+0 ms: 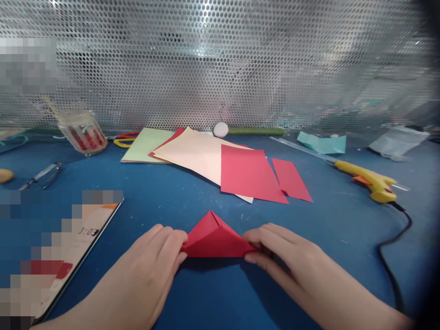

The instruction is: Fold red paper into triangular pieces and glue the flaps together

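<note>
A red paper folded into a triangle (215, 238) lies on the blue table (192, 197) just in front of me. My left hand (151, 266) pinches its left corner with fingers closed. My right hand (285, 256) pinches its right corner in the same way. The triangle's tip points away from me.
Behind it lie sheets of green, cream and red paper (206, 160) and a red strip (291, 179). A yellow glue gun (371, 181) with a black cord (392, 256) is at the right. A tablet (68, 256) is at the left, a jar (82, 130) and scissors (125, 137) behind.
</note>
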`<state>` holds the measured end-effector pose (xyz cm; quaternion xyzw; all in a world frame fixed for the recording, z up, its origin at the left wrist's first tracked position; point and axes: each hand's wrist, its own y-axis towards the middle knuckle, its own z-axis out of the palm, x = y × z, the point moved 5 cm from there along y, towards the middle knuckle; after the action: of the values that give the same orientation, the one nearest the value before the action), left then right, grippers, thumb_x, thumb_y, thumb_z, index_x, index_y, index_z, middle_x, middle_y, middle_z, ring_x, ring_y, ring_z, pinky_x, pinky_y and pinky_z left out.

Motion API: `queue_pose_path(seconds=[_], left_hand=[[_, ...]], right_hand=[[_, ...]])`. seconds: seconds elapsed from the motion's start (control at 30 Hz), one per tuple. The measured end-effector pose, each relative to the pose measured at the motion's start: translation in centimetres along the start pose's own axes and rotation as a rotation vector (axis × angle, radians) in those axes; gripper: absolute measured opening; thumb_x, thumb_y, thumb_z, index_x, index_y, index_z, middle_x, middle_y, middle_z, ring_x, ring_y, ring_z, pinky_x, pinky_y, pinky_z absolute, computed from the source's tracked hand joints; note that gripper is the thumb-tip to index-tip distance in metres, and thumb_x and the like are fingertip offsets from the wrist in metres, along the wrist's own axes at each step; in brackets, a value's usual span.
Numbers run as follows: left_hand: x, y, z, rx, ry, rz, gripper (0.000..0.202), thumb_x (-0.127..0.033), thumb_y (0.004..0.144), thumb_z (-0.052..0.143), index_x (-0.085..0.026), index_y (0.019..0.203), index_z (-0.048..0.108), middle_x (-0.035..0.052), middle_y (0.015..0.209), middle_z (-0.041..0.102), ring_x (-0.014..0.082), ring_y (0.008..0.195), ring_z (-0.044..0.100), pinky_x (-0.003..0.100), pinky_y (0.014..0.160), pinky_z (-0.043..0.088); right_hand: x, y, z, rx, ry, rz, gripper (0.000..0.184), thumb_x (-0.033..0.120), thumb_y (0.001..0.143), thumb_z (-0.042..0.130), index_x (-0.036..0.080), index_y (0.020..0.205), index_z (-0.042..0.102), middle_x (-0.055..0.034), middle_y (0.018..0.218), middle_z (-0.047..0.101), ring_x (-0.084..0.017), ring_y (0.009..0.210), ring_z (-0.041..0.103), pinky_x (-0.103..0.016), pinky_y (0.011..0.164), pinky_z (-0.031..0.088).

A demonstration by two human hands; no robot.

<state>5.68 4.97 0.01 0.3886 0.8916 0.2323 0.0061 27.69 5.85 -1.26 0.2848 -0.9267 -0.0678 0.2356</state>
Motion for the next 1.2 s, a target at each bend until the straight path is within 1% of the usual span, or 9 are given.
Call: queue_pose_path(seconds=[0.17,0.3,0.4,0.5,0.6,0.73,0.93,1.1,1.2], left_hand=[[0.5,-0.7,0.7,0.013,-0.003,-0.121,0.029,-0.016,0.109,0.027,-0.019,0.125,0.051,0.0024,0.092,0.078,0.0232,0.078,0.078,0.034,0.065,0.061],[0.3,-0.8,1.0,0.059,0.002,-0.080,0.052,-0.005,0.099,0.029,-0.018,0.149,0.033,0.0049,0.108,0.079,0.0224,0.084,0.077,0.034,0.069,0.061],[0.5,-1.0,1.4,0.133,-0.031,-0.077,0.074,-0.003,0.093,0.032,-0.022,0.163,0.016,0.0037,0.115,0.077,0.0224,0.088,0.076,0.035,0.072,0.060],[0.5,-1.3,1.7,0.163,-0.035,-0.050,0.087,-0.002,0.092,0.030,-0.024,0.167,-0.006,0.0036,0.114,0.076,0.0228,0.085,0.075,0.035,0.067,0.058],[0.3,-1.2,1.5,0.132,-0.038,-0.031,0.081,-0.005,0.098,0.027,-0.020,0.167,-0.013,0.0054,0.114,0.077,0.0229,0.085,0.074,0.034,0.067,0.057],[0.2,-0.9,0.9,0.078,-0.043,-0.053,0.070,-0.011,0.106,0.024,-0.019,0.167,-0.010,0.0058,0.115,0.077,0.0227,0.092,0.075,0.033,0.073,0.056],[-0.2,-0.6,0.2,-0.017,-0.139,-0.043,0.059,-0.014,0.111,0.016,-0.017,0.167,-0.002,0.0004,0.101,0.078,0.0180,0.087,0.076,0.026,0.086,0.057],[-0.5,-0.5,0.5,-0.045,-0.212,-0.141,0.053,-0.031,0.107,0.043,-0.030,0.159,0.038,0.0008,0.107,0.078,0.0218,0.096,0.075,0.027,0.085,0.061],[-0.7,-0.3,0.3,-0.056,-0.195,-0.160,0.050,-0.039,0.103,0.051,-0.031,0.153,0.050,0.0021,0.107,0.078,0.0234,0.099,0.075,0.030,0.088,0.062]], right_hand=[[0.3,0.0,0.2,-0.046,-0.073,0.003,0.025,0.019,0.106,0.046,0.028,0.127,0.057,-0.0014,0.101,0.078,-0.018,0.086,0.079,-0.027,0.074,0.067],[1.3,0.0,0.4,-0.122,-0.256,-0.138,0.064,0.001,0.099,0.032,0.027,0.158,0.031,-0.0005,0.092,0.078,-0.018,0.081,0.078,-0.028,0.071,0.066],[1.6,0.0,0.6,-0.107,-0.320,-0.199,0.083,-0.006,0.086,0.032,0.026,0.162,0.027,0.0002,0.086,0.073,-0.017,0.074,0.075,-0.028,0.067,0.066],[1.9,-0.1,0.7,-0.093,-0.366,-0.248,0.081,-0.007,0.082,0.034,0.022,0.158,0.037,-0.0010,0.085,0.072,-0.018,0.074,0.075,-0.029,0.064,0.066],[2.1,-0.1,0.6,-0.118,-0.337,-0.231,0.064,-0.003,0.094,0.033,0.020,0.154,0.040,-0.0018,0.090,0.074,-0.018,0.079,0.075,-0.029,0.070,0.066],[2.0,0.1,0.7,-0.114,-0.182,-0.178,0.050,0.013,0.108,0.032,0.023,0.157,0.035,-0.0007,0.094,0.073,-0.015,0.078,0.073,-0.024,0.074,0.065],[1.5,-0.2,1.1,-0.041,0.043,-0.130,0.061,0.008,0.103,0.039,0.032,0.159,0.030,0.0005,0.104,0.073,-0.011,0.088,0.074,-0.016,0.084,0.061],[1.7,-0.5,1.0,-0.016,0.163,-0.159,0.070,0.001,0.096,0.039,0.036,0.156,0.031,0.0010,0.104,0.074,-0.011,0.088,0.075,-0.017,0.083,0.061],[1.7,-0.4,1.0,-0.007,0.250,-0.151,0.067,-0.001,0.095,0.042,0.036,0.151,0.042,0.0018,0.098,0.073,-0.008,0.080,0.074,-0.014,0.079,0.060]])
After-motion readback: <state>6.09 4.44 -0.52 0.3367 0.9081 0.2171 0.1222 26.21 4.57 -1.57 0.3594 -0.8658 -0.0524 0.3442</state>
